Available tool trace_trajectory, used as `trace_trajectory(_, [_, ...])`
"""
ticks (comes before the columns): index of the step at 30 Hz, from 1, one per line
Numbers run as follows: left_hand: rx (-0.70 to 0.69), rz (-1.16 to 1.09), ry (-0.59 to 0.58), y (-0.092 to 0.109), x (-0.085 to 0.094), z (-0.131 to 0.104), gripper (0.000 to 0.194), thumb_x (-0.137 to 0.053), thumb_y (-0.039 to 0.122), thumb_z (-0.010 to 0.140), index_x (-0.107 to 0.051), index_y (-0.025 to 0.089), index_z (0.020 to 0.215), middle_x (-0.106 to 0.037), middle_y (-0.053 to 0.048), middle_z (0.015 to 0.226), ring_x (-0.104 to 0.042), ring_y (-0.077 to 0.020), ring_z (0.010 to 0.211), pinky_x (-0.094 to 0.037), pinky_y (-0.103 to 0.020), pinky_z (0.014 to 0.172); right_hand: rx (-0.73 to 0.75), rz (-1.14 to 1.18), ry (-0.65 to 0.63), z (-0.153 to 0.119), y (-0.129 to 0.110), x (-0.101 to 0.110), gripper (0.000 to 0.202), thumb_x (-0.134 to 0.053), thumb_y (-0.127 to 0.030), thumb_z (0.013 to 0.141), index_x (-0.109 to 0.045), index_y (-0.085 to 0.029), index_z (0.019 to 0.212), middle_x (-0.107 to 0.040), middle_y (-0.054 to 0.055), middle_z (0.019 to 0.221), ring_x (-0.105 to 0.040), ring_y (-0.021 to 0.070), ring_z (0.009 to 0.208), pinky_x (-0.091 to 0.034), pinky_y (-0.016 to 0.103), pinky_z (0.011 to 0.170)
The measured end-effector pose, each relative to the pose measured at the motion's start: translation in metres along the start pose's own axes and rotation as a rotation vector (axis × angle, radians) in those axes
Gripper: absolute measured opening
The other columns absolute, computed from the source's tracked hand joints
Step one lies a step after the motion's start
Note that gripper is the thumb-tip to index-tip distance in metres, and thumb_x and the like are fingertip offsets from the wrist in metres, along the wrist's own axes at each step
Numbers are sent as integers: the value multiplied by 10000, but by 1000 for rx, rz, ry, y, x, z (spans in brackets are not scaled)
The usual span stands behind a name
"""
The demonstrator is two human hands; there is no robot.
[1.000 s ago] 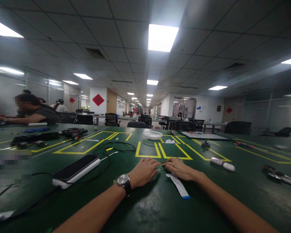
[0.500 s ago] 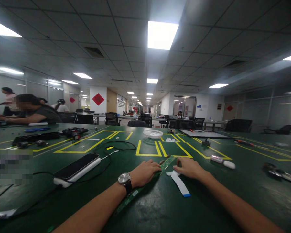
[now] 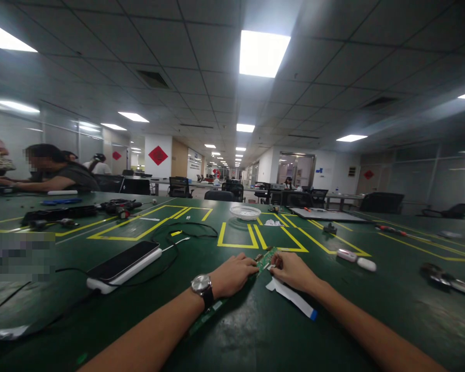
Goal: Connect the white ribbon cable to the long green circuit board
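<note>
A long, narrow green circuit board (image 3: 266,260) lies at a slant on the table, its near part passing under my left wrist. My left hand (image 3: 234,274), with a watch above it, rests over the board with its fingers closed on it. At the board's far end my right hand (image 3: 294,271) is closed in a pinch on the white flat ribbon cable (image 3: 294,299). The cable trails toward me and ends in a blue tip. Where exactly the cable end meets the board is hidden by my right fingers.
A phone (image 3: 126,258) lies on a white power bank, with a black cable (image 3: 186,227) around it. A white basket (image 3: 245,212) stands farther back. Earbud cases (image 3: 346,254) sit on the right. Tools (image 3: 118,206) lie far left, and a person (image 3: 58,173) leans at the table there.
My right hand has moved slightly left onto the board with the ribbon cable, whose blue end has swung right. My left hand has stayed nearly in place.
</note>
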State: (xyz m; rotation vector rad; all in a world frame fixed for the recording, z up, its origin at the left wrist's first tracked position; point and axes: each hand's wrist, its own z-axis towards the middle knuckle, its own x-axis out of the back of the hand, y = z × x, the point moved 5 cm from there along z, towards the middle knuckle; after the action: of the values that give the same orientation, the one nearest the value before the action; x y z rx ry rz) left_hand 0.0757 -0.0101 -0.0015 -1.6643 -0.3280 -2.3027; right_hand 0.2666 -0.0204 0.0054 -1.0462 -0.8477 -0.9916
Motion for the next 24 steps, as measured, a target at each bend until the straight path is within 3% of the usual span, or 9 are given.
trace_trajectory(19, [6, 59, -6, 3, -4, 5, 410, -378, 122, 953, -561, 223, 1307, -582, -53, 1336, -494, -246, 1080, -424, -368, 883, -56, -70, -4, 2, -7, -4, 134, -624, -308, 819, -698, -201, 853, -709, 37, 837, -639, 188, 761, -364, 252, 616])
trace_trajectory(24, [3, 26, -5, 4, -4, 3, 407, -352, 147, 975, -546, 244, 1319, -593, -52, 1321, -497, -246, 1060, -416, -376, 853, -8, -3, 41, 3, -4, -6, 111, -630, -271, 802, -684, -197, 865, -705, 26, 806, -636, 186, 738, -385, 258, 627])
